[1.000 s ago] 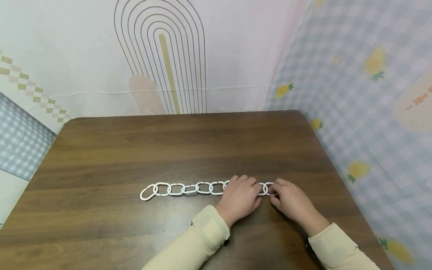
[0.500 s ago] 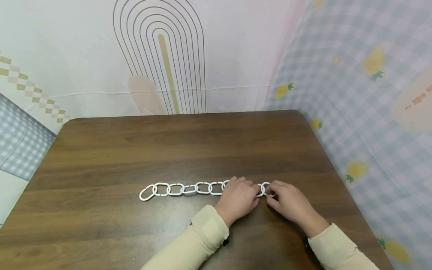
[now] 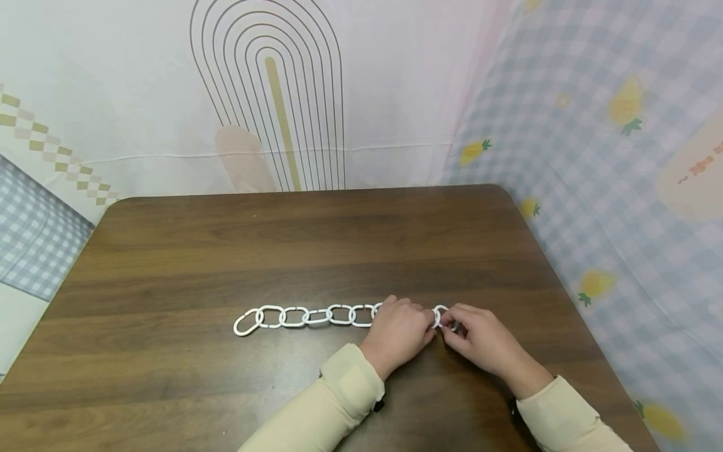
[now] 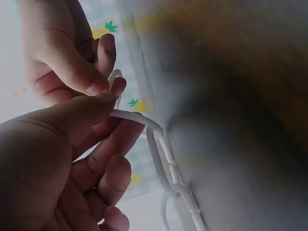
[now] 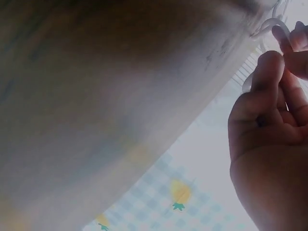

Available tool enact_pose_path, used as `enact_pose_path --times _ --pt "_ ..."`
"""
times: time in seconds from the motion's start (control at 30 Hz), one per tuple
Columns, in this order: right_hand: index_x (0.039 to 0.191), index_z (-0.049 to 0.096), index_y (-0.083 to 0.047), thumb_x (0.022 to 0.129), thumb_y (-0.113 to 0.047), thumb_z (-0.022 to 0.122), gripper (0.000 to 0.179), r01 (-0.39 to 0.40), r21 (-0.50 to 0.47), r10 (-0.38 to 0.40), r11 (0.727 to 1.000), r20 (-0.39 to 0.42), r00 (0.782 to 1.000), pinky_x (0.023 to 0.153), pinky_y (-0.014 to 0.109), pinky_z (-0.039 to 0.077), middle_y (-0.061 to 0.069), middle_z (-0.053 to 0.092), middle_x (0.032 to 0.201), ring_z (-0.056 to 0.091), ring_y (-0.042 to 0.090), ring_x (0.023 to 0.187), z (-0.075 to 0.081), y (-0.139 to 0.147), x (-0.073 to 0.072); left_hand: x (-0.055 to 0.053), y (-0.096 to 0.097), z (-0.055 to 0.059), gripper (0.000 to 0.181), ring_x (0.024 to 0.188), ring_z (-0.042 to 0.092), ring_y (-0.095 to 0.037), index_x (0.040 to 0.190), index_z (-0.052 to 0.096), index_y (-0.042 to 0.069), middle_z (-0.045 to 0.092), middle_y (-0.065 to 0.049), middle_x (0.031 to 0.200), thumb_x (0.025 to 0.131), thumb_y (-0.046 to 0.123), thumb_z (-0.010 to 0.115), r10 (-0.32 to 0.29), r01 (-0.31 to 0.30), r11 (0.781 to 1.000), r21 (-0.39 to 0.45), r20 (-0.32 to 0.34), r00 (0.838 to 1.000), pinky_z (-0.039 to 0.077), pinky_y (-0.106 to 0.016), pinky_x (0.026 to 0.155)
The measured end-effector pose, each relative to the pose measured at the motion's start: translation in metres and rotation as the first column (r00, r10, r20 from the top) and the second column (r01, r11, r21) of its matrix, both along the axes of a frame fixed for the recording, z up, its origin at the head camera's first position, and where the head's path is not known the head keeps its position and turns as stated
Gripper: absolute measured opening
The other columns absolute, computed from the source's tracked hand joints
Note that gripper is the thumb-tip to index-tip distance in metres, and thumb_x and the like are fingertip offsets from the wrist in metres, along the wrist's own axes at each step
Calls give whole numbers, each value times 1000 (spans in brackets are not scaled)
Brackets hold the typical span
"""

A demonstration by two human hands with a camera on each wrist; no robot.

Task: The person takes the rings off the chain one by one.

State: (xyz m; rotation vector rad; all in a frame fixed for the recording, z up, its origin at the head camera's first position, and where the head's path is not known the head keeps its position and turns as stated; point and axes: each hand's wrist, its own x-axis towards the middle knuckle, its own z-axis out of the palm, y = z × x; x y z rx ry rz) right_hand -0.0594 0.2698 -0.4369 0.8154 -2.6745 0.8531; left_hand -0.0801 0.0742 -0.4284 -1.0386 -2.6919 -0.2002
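A chain of white plastic links (image 3: 340, 323) lies in a row across the wooden table (image 3: 305, 245). My left hand (image 3: 397, 333) covers part of its right portion. In the left wrist view, that hand's thumb and forefinger pinch a white link (image 4: 130, 115), from which more links hang down to the table. My right hand (image 3: 486, 339) pinches the link at the chain's right end, close beside the left fingers. Its fingers partly hide this end link. From the right wrist view, the right hand (image 5: 264, 130) almost meets the left fingertips, with a pale curved link (image 5: 272, 21) near them.
Behind the table hangs a pale cloth (image 3: 395, 94) with arch lines. A blue checked cloth (image 3: 610, 188) with pineapples runs along the right side. Cream sleeves (image 3: 316, 408) cover both forearms.
My right hand has drawn slightly left with the end link, narrowing the gap to my left hand. The left hand and the left part of the chain look unmoved.
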Motion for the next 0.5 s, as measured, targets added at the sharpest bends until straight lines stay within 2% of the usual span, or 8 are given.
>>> enact_pose_path --times 0.1,0.2,0.3,0.5 --pt "86 66 -13 78 6 73 22 -12 -20 12 1000 -6 1000 54 12 43 -12 61 81 51 -3 65 0 -1 0 0 -1 -1 13 69 62 -11 82 71 28 68 13 75 85 39 77 2 -1 1000 22 -13 1000 41 -27 60" --pt "86 67 -14 78 6 73 23 -1 -24 1 1000 1 1000 55 13 43 -13 60 81 51 -2 66 0 -2 1 0 -2 0 11 70 62 -13 83 72 27 68 12 76 86 36 76 -5 5 999 41 3 1000 46 -28 62" --pt "86 67 -14 77 6 73 22 13 -30 -13 999 14 1000 55 14 44 -13 60 80 51 -2 66 1 -3 1 0 -3 0 10 71 64 -14 83 72 25 67 10 75 88 33 75 -14 11 998 64 37 999 50 -30 65" --pt "84 69 -15 77 4 79 23 27 -61 -25 998 37 999 54 15 44 -15 58 77 49 -3 64 1 -5 2 2 -5 2 10 68 66 -14 82 72 22 64 6 74 90 28 74 0 -13 995 102 125 992 52 -29 57"
